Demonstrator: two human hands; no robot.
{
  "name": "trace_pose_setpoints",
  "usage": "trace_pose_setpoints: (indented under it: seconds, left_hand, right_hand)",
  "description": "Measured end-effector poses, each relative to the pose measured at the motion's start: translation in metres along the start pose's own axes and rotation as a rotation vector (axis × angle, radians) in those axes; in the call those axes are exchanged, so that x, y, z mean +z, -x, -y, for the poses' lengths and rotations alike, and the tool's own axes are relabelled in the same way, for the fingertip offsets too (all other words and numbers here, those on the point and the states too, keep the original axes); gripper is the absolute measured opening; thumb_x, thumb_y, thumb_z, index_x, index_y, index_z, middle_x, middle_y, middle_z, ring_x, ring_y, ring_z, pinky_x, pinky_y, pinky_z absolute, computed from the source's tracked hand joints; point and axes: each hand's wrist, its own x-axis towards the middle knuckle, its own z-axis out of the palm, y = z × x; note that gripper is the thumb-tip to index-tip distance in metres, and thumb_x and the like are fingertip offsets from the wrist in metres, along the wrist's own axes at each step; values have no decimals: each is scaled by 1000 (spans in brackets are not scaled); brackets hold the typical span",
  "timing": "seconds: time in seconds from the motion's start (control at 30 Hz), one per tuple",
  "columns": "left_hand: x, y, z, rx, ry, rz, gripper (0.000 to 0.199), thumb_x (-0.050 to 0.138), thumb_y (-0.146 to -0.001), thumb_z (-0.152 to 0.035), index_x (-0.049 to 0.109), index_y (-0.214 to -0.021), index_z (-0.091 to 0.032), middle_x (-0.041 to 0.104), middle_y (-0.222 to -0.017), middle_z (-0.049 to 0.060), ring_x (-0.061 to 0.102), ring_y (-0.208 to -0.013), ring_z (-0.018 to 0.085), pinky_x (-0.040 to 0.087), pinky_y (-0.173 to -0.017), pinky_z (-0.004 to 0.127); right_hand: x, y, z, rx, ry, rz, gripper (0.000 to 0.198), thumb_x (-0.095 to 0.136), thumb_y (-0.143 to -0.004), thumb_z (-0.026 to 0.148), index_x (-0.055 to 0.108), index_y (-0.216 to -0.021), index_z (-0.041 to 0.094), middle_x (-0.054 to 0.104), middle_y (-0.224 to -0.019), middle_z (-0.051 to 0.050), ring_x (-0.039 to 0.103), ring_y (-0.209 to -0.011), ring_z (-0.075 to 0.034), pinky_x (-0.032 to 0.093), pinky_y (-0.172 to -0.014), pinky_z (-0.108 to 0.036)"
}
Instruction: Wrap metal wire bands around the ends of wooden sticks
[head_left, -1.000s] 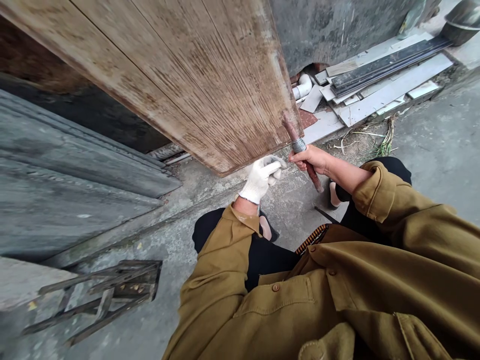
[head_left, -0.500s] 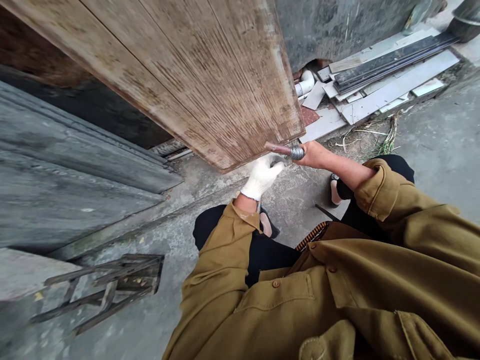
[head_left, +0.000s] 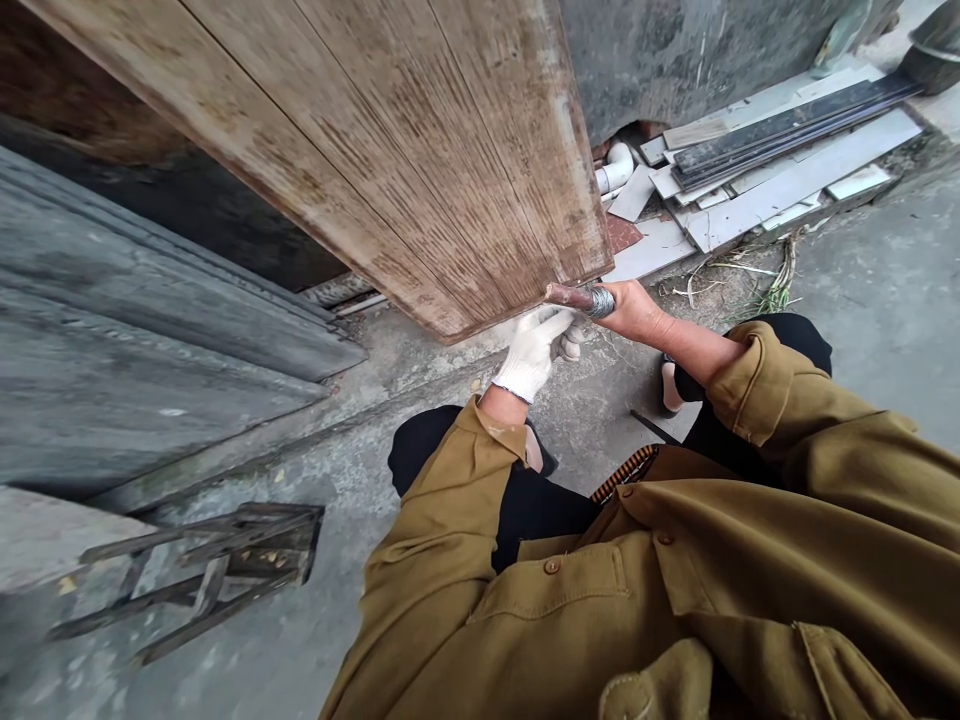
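My right hand (head_left: 630, 308) is bare and wrapped round a wooden handle bound with wire (head_left: 576, 296). The handle's blunt end points left, just in front of the lower edge of a weathered plank panel (head_left: 450, 180); the rest of the tool is hidden by my hand. My left hand (head_left: 531, 355), in a white knitted glove, is right below the handle's end. Its index finger stretches toward the handle while the other fingers curl under. Whatever those curled fingers hold, if anything, is out of sight.
Stacked tile strips and boards (head_left: 787, 160) lie by the wall at upper right, beside a white pipe elbow (head_left: 616, 168). A small wooden stool (head_left: 225, 570) lies tipped over at lower left. Grey boards (head_left: 150, 330) lean at left. My knees flank the hands.
My left hand has shifted slightly right and its index finger has straightened toward the handle. The handle has moved a little to the right. The panel stays in place.
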Motion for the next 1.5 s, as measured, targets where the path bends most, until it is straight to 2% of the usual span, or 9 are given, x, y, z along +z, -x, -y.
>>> trace_pose_setpoints:
  seconds: [0.27,0.4,0.6,0.73,0.9,1.0,1.13,1.27,1.5]
  left_hand:
    - [-6,-6,4,-17,-66,-33,37,76,-71,-43,64,-87,-12,63,-57,1,42,-32,5,25,-32,20]
    - [-8,-9,7,-22,-63,4,40,79,-67,-40,67,-92,-12,63,-56,1,42,-32,6,22,-31,21]
    - [-5,-6,5,54,-208,-28,25,75,-72,-36,66,-73,-13,48,-43,-3,39,-34,7,27,-37,21]
    - [-2,-3,3,215,-510,-110,7,69,-73,-21,68,-76,-15,62,-63,2,55,-56,12,42,-55,23]
    - [-1,3,-3,420,-784,-114,10,70,-73,-21,70,-82,-19,68,-92,9,61,-98,23,46,-77,28]
    - [-4,4,-4,330,-566,-78,19,69,-75,-27,69,-91,-17,68,-92,9,63,-84,20,47,-67,26]
    - [-12,-1,2,19,-107,76,34,56,-84,-43,66,-87,-11,66,-72,8,54,-50,12,41,-46,24]
    - [-13,-3,11,-186,90,189,25,64,-77,-34,63,-82,-10,67,-74,9,57,-51,13,36,-39,22]
    - [-11,2,10,-308,192,259,22,72,-73,-22,62,-88,-11,66,-77,6,54,-52,7,33,-41,17]
  right_hand:
    - [-4,3,5,-41,75,68,8,64,-70,23,59,-68,17,56,-64,2,54,-69,-13,30,-61,-22]
    - [-6,4,7,-62,121,100,7,64,-72,23,59,-70,18,59,-67,1,54,-70,-14,31,-63,-23]
    - [-7,5,13,-50,103,96,8,64,-71,21,59,-68,16,57,-65,-2,53,-69,-15,31,-63,-26]
    - [2,2,9,253,-287,112,16,69,-67,22,54,-66,17,47,-54,3,43,-54,-10,30,-54,-25]
    - [7,3,3,656,-893,490,26,62,-73,23,38,-61,21,30,-44,9,23,-41,-5,23,-42,-22]
    - [1,1,3,552,-903,414,18,65,-72,22,48,-68,18,34,-44,10,25,-40,-5,23,-41,-21]
    - [-11,-4,6,237,-537,269,20,73,-66,24,61,-77,13,50,-52,6,40,-47,-6,30,-46,-21]
    - [-16,-4,10,0,-322,294,21,74,-63,28,64,-73,12,59,-63,3,49,-60,-8,38,-57,-21]
    - [-17,0,12,-46,-252,331,20,72,-65,32,66,-73,15,58,-64,2,51,-65,-11,38,-60,-22]
